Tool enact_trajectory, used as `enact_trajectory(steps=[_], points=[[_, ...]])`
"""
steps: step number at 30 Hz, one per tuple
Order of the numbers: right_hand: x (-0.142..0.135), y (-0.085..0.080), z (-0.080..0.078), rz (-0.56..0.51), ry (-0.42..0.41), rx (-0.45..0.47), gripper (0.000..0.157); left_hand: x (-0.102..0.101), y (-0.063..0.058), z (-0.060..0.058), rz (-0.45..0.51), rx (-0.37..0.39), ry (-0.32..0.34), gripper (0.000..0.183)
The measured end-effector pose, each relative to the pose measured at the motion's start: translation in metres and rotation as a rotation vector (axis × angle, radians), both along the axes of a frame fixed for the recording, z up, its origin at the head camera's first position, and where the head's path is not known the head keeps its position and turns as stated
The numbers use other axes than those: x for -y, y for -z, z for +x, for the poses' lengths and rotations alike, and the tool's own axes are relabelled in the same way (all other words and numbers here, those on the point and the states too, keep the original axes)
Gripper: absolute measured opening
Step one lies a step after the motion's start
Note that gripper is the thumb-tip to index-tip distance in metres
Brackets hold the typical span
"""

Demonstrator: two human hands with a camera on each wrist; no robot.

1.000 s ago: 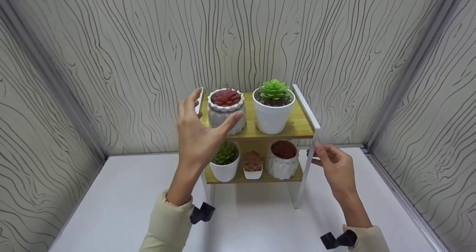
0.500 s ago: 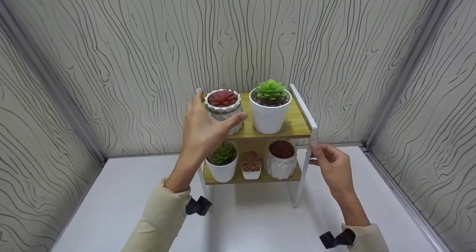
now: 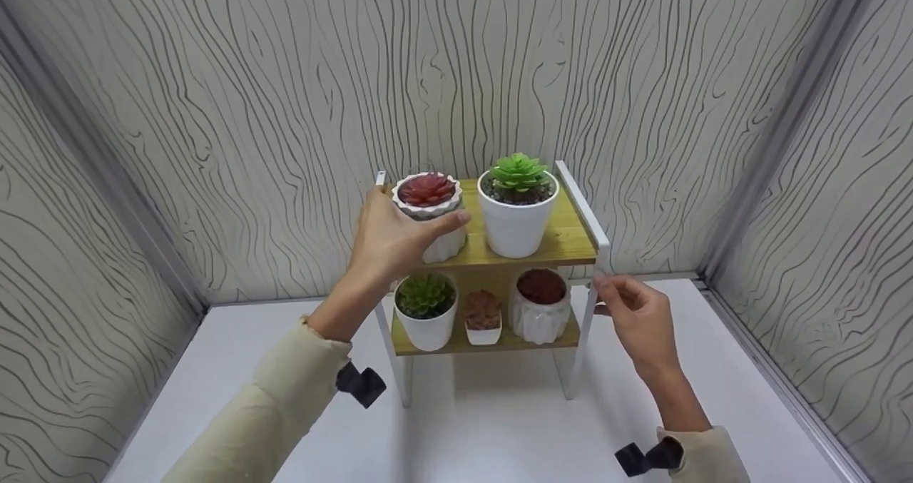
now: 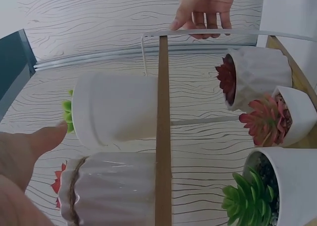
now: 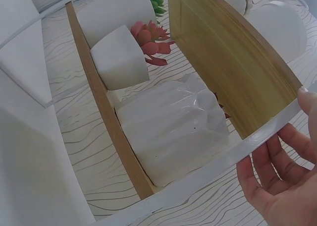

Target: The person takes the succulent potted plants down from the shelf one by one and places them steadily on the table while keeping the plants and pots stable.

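In the head view my left hand [image 3: 389,237] is at the left end of a two-tier plant shelf [image 3: 492,258], around a fluted white pot with a red succulent [image 3: 446,244]. Its thumb is stretched out in front of the pot; the other fingertips are hidden. In the left wrist view the thumb [image 4: 47,139] shows apart from that pot. My right hand [image 3: 638,319] pinches the shelf's white side frame [image 5: 218,161], thumb on the near edge and fingers behind it. A smooth white pot with a green succulent [image 3: 517,219] stands on the top board.
On the lower board stand a white pot with a dark green succulent [image 3: 428,319], a small square pot with a pinkish succulent [image 3: 485,322] and a faceted pot with a dark red plant [image 3: 542,315]. A white table [image 3: 485,433] lies below; wood-patterned panels [image 3: 285,112] rise behind and beside.
My left hand has come lower and closer in around the fluted pot, its fingers passing out of sight behind it. The right hand keeps its hold on the frame.
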State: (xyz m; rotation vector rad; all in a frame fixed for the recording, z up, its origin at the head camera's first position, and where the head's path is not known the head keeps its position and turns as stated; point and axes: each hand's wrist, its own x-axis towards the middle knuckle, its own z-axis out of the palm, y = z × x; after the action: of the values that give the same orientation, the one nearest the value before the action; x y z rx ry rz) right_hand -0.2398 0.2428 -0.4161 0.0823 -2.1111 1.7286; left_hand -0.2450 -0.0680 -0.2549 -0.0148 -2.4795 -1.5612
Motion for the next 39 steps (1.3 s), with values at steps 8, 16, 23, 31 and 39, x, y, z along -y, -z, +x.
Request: enact_trajectory(steps=[8, 16, 23, 31, 39], points=[[0.002, -0.002, -0.001, 0.019, -0.005, 0.016, 0.027, -0.002, 0.001, -0.008, -0.027, 0.026, 0.024, 0.069], [0.010, -0.004, -0.002, 0.056, -0.033, 0.047, 0.033, 0.000, -0.003, -0.013, 0.013, 0.180, -0.050, 0.104], [0.006, -0.005, 0.001, 0.059, -0.022, 0.074, 0.033, -0.004, -0.014, -0.019, 0.025, 0.270, -0.040, 0.089], [0.003, -0.004, 0.004, 0.067, -0.017, 0.083, 0.035, -0.009, -0.004, -0.022, -0.011, 0.185, -0.054, 0.080], [0.001, -0.004, 0.004, 0.048, -0.017, 0.093, 0.037, -0.012, 0.003, -0.022, 0.017, 0.131, -0.057, 0.081]])
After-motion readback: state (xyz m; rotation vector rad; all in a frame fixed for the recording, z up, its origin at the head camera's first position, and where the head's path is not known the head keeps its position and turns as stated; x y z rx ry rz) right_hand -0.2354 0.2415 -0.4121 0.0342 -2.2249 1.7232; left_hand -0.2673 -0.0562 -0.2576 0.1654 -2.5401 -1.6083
